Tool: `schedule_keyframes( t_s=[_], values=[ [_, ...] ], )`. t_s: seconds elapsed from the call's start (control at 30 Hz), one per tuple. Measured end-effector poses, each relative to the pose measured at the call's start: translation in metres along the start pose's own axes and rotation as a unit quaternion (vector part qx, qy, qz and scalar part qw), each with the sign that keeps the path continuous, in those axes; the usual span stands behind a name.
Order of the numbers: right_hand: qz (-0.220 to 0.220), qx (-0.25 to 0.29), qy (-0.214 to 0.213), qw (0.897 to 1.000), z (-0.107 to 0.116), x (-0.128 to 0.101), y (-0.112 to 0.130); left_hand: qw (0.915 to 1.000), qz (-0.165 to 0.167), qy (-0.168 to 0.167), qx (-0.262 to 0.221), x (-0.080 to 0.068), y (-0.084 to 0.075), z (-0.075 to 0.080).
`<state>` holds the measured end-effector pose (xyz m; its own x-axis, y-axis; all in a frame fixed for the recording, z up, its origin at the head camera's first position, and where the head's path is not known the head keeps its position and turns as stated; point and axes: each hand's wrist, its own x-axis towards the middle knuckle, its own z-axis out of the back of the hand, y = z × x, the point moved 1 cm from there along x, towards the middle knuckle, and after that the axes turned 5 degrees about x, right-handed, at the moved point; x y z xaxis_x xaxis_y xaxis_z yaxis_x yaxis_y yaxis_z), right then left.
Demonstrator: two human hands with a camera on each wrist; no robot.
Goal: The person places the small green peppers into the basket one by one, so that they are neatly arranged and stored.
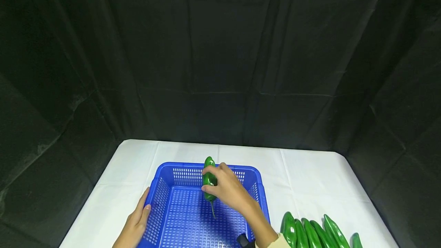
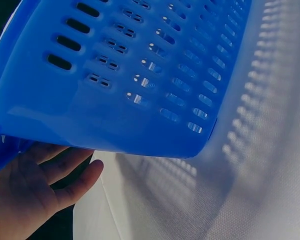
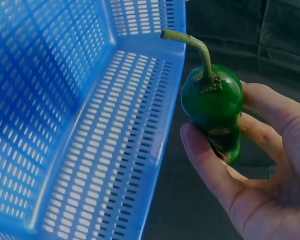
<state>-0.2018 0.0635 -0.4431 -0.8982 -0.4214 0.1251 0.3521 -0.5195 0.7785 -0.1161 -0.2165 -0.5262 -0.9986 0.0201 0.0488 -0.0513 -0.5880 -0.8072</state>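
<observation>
White tablecloth (image 1: 310, 171), black drapes (image 1: 220, 49)

One perforated blue plastic basket (image 1: 162, 186) before me, one glossy green pepper (image 1: 208, 179) in my grip, five long green peppers (image 1: 311, 232) near right on the white cloth.

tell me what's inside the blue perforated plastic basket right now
The blue perforated plastic basket shows only its bare slotted floor. The right hand holds a glossy green pepper above it, stem down, not resting inside. The hand and forearm cover part of the floor.
</observation>
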Motion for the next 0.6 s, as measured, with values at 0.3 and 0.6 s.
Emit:
schedule_keyframes(
  t_s=[0.3,0.6],
  values=[
    [0.011,0.032,0.030,0.999,-0.017,0.005,0.005,0.9999,-0.012,-0.008,-0.009,-0.004,-0.004,-0.003],
    [0.026,0.033,0.073,0.996,-0.039,0.014,0.013,0.9999,-0.002,-0.005,-0.012,-0.005,-0.005,-0.004]
  ],
)
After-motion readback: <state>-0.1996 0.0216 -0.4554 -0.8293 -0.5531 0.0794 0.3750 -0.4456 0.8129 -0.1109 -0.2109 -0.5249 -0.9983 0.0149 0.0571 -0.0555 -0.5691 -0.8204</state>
